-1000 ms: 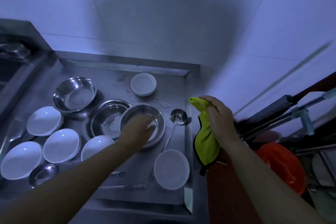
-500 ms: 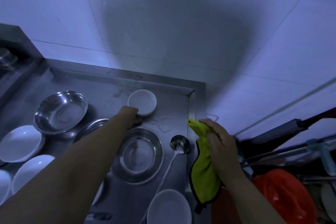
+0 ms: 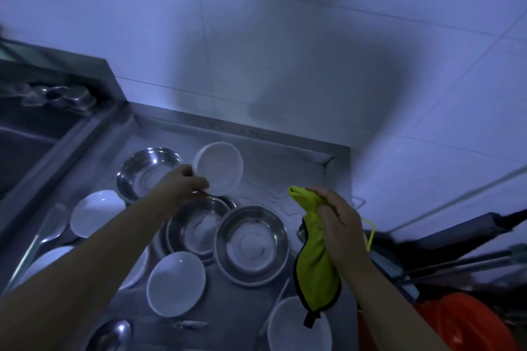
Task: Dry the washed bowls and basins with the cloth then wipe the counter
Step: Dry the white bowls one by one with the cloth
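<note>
The left hand (image 3: 182, 184) gripped the near rim of a small white bowl (image 3: 219, 167), tilted at the far side of the steel counter (image 3: 285, 151). To the right, the right hand (image 3: 339, 222) clutched a bunched yellow-green cloth (image 3: 313, 273) hanging over the counter's right edge.

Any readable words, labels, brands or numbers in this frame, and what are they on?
None can be read. The yellow cloth, the white bowl in the left hand, the steel basins, the counter and the wall tiles show no print.
</note>
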